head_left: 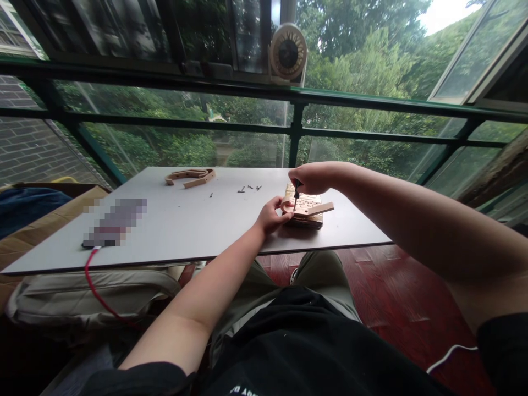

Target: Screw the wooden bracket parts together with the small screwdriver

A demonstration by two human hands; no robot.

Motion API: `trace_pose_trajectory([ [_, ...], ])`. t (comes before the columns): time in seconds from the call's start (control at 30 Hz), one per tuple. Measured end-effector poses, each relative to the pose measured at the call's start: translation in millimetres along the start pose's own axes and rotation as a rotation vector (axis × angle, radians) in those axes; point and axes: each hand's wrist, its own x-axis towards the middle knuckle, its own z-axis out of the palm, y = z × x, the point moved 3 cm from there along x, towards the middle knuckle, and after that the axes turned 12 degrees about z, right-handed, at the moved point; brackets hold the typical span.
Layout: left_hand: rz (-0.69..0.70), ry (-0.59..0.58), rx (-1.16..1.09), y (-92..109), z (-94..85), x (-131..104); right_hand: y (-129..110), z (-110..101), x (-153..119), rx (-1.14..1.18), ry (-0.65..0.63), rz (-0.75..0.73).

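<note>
My right hand (309,177) is closed around the handle of a screwdriver (296,192), which points straight down. Its tip meets a light brown strip with a curled end (319,208), which lies across a worn wooden block (307,220). My left hand (273,214) pinches the curled end of that strip from the left side. A dark hole shows in the strip to the right of the screwdriver. Several loose screws (251,188) lie on the white table farther left. Whether the tip sits in a screw is too small to tell.
More curved brown strips (193,176) rest at the back left of the white table (177,220). A blurred-out device (117,223) with a red cable (93,280) lies near the left edge. A small fan (289,54) stands by the green railing (247,89) behind the table.
</note>
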Motion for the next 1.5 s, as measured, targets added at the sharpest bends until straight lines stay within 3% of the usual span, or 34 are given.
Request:
trace_pose_trajectory([
  [0.13,0.001,-0.001,0.003,-1,0.0,0,-7,-9,-5,-0.059,-0.015,0.019],
  [0.3,-0.004,-0.001,0.003,-3,-0.2,0,-15,-15,-8,-0.092,-0.169,0.104],
  [0.4,0.000,-0.002,0.007,-5,-0.2,0,-15,-10,-1,-0.095,-0.198,0.139],
  [0.7,0.003,-0.009,-0.010,-6,0.2,0,1,2,14,0.000,-0.143,0.238],
  [0.87,-0.003,-0.008,0.007,-5,0.2,0,3,1,13,-0.037,-0.014,0.277],
  [0.93,0.002,-0.008,0.006,-4,0.2,0,5,4,13,-0.071,0.041,0.241],
  [1.1,0.028,-0.001,0.014,-3,-0.3,0,5,13,7,-0.121,0.180,-0.060],
  [1.17,0.034,-0.004,0.024,-3,-0.3,0,6,15,2,-0.099,0.215,-0.115],
  [1.5,0.021,-0.001,0.024,-3,0.1,0,10,11,-2,-0.019,0.093,-0.131],
])
